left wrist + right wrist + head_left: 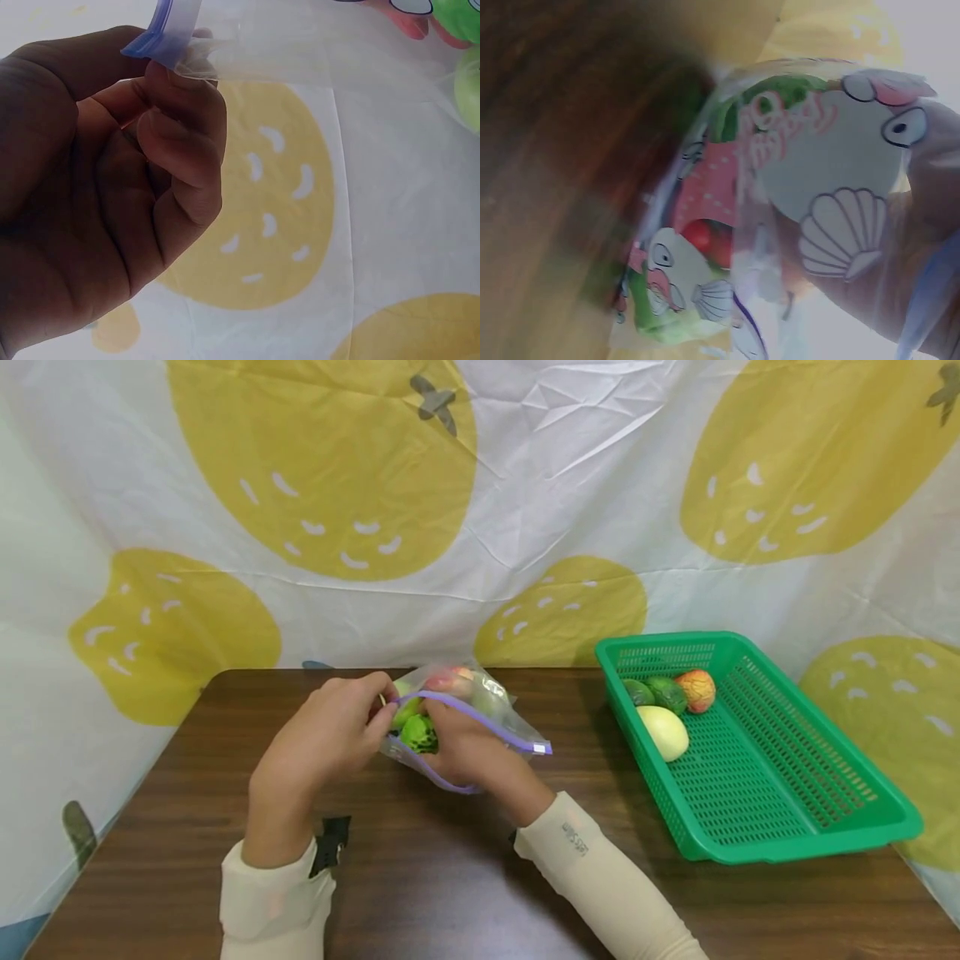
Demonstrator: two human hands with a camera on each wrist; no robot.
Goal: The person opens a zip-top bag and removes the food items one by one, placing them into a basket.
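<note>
A clear zip bag (517, 718) with a purple zip strip stands open on the table. My left hand (322, 739) pinches the left end of its zip strip; the left wrist view shows thumb and finger at that corner. My right hand (476, 747) reaches through the mouth into the bag, beside a bright green, dark-spotted piece (418, 734). Its fingertips are hidden, so I cannot tell if they hold anything. A red-and-yellow fruit (450, 681) lies deeper inside. Printed shells and fish on the bag (844, 232) cover several red, green and pale pieces in the right wrist view.
A green slotted basket (780, 839) stands at the right of the brown wooden table (420, 893). Along its left side lie a pale yellow round fruit (663, 732), dark green fruits (666, 695) and a red-orange fruit (696, 691). A lemon-print cloth (525, 510) hangs behind.
</note>
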